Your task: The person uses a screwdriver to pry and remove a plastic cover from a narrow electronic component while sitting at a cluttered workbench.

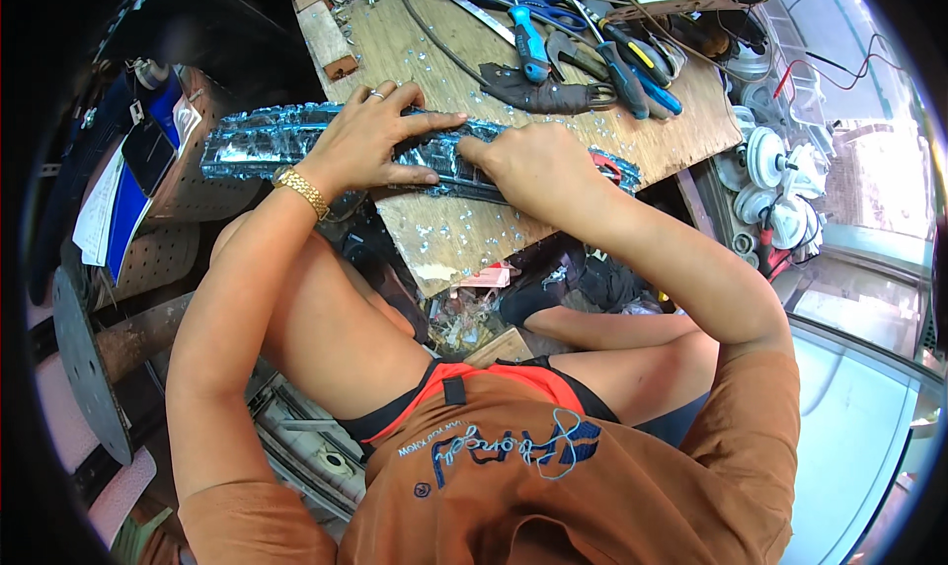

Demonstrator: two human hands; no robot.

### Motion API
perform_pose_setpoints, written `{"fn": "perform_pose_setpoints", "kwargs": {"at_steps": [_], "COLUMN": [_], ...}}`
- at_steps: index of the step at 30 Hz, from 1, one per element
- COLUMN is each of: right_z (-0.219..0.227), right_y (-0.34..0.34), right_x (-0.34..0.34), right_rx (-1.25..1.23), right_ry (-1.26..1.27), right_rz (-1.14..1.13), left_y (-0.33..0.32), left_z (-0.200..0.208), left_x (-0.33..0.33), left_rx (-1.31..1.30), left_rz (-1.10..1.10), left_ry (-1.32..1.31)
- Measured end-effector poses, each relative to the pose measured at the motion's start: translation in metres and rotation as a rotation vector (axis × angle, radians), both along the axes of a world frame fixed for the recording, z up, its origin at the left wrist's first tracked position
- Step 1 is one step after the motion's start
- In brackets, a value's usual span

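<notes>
A long, dark, shiny strip with bluish glints and ragged edges lies across the front of a wooden board. My left hand rests on its middle, index finger and thumb stretched apart along the surface. The other fingers bend toward the far edge. Just to the right, my right hand is closed in a fist, thumb side down against the strip. What its fingers hold is hidden. A small red piece shows past that hand at the strip's right end; its kind is unclear.
Farther back on the board lie a blue-handled screwdriver, several other hand tools and a black cloth-like piece. Small shiny chips are scattered over the wood. White round parts stand at the right; papers and a blue folder hang at the left.
</notes>
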State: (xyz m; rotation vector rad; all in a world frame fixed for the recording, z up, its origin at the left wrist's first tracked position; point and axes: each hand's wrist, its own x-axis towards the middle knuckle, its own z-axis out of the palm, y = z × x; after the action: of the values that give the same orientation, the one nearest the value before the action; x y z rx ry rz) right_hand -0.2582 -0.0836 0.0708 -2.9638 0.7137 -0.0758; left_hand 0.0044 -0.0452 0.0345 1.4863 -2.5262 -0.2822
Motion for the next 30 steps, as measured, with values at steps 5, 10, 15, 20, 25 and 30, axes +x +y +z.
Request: {"fn": "perform_pose_setpoints", "kwargs": {"at_steps": [5,10,15,20,25,30], "right_z": [-0.003,0.002,0.004,0.009,0.009,0.014], "right_y": [-0.007,-0.007,-0.007,-0.011,-0.009,-0.010], "right_x": [-0.009,-0.017,-0.023,-0.032,-0.061,-0.085], "right_rx": [0.043,0.078,0.138,0.145,0.140,0.168], "right_ry": [0.062,0.124,0.135,0.185,0.259,0.284], "right_rz": [-0.015,-0.061,-0.102,-0.104,-0.185,-0.205], "left_y": [0.000,-0.001,0.000,0.000,-0.001,0.000], "left_z": [-0.001,0.002,-0.001,-0.002,0.001,0.004], "left_x": [-0.001,-0.002,-0.002,-0.002,-0.003,-0.009], "left_rx": [-0.030,0.013,0.020,-0.006,0.061,0.039], "left_rz": [-0.014,0.007,0.008,0.003,0.029,0.024], "left_ry": [0.004,-0.013,-0.028,-0.031,-0.045,-0.052]}}
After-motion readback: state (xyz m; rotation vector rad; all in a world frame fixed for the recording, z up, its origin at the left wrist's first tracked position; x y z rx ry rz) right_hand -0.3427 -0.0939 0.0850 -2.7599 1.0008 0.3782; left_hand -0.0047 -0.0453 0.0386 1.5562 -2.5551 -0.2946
